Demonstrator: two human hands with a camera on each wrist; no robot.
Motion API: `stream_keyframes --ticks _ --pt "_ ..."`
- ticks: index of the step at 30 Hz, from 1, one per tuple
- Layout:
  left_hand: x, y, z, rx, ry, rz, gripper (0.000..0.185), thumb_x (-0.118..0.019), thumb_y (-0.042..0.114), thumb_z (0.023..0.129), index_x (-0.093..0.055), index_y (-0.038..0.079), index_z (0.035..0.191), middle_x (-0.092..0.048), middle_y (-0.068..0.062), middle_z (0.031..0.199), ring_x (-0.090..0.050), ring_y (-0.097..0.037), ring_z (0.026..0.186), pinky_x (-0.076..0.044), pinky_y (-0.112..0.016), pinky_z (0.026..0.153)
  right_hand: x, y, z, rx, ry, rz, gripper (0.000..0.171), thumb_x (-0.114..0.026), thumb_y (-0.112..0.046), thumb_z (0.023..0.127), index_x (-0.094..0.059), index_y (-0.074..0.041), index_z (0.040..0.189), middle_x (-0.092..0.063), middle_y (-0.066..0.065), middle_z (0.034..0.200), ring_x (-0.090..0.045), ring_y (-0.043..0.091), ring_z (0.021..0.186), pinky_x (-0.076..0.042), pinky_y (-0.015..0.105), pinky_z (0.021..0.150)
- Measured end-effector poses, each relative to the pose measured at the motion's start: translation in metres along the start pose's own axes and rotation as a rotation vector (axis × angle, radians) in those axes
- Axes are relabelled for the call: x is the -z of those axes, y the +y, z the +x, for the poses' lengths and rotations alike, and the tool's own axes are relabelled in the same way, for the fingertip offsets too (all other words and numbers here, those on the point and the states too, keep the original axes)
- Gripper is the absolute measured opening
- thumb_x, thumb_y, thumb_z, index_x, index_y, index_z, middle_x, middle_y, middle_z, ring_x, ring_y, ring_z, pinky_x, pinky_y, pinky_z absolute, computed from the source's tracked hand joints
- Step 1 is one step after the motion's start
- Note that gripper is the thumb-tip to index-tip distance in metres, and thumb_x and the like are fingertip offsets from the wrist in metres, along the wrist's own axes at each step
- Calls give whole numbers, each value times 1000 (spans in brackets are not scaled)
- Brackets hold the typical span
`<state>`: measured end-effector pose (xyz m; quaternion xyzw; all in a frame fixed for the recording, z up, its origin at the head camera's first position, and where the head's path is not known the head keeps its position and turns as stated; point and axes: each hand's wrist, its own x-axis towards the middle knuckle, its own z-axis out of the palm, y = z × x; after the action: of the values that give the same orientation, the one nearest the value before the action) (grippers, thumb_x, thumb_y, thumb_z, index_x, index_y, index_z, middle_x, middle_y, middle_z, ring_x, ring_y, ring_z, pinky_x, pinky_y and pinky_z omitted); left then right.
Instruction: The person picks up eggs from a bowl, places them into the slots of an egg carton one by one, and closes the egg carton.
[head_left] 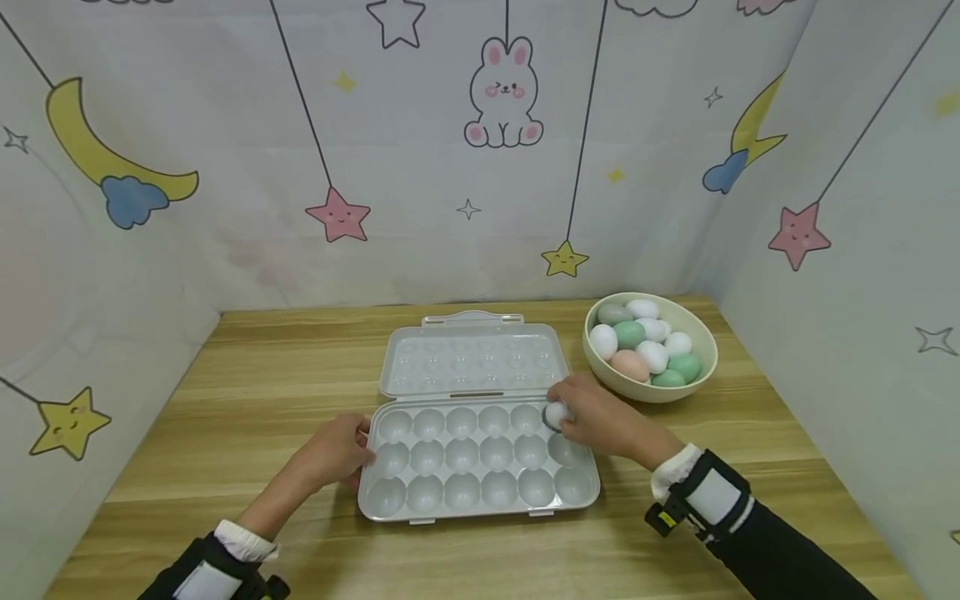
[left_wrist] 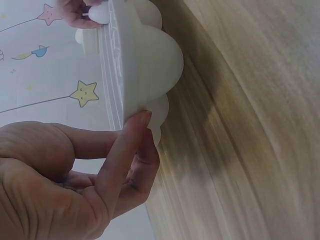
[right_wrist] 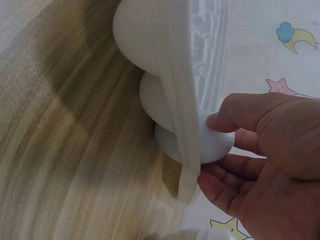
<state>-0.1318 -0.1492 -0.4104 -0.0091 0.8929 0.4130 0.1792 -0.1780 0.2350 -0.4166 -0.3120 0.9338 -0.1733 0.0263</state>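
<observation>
A white plastic egg box [head_left: 487, 512] lies opened on the wooden table, its clear lid [head_left: 480, 358] folded back away from me. At its left side my left hand [head_left: 333, 450] pinches the rim between thumb and fingers; the left wrist view shows the fingertips [left_wrist: 142, 120] at that edge. With thumb and fingers my right hand [head_left: 607, 421] holds a white egg [right_wrist: 217, 142] at the far right cup of the back row. The egg sits low in that cup, with the fingers still round it. No eggs show in the other cups.
A cream bowl [head_left: 617, 383] full of white, green, grey and pinkish eggs stands at the back right, just beyond my right hand. Behind the wooden table [head_left: 262, 375] and along both sides hang pale cloth walls [head_left: 420, 250] printed with stars, moons and a rabbit.
</observation>
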Motion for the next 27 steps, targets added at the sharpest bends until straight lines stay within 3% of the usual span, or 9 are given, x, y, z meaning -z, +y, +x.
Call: stream_keyframes --ticks 9,27 --pt "0 1 0 3 -4 -7 33 -64 -13 86 -56 -18 118 -58 -17 91 -66 -24 70 -64 -37 54 -4 1 -3 60 72 -34 30 -72 1 85 -69 3 114 -64 12 111 -60 29 106 -56 45 93" --pt "-1 0 1 4 -2 -14 34 -64 -14 87 -54 -20 119 -58 -18 92 -67 -25 70 -65 -37 55 -7 3 -4 74 121 -30 30 -74 -4 88 -69 4 117 -65 13 109 -62 28 103 -57 43 91"
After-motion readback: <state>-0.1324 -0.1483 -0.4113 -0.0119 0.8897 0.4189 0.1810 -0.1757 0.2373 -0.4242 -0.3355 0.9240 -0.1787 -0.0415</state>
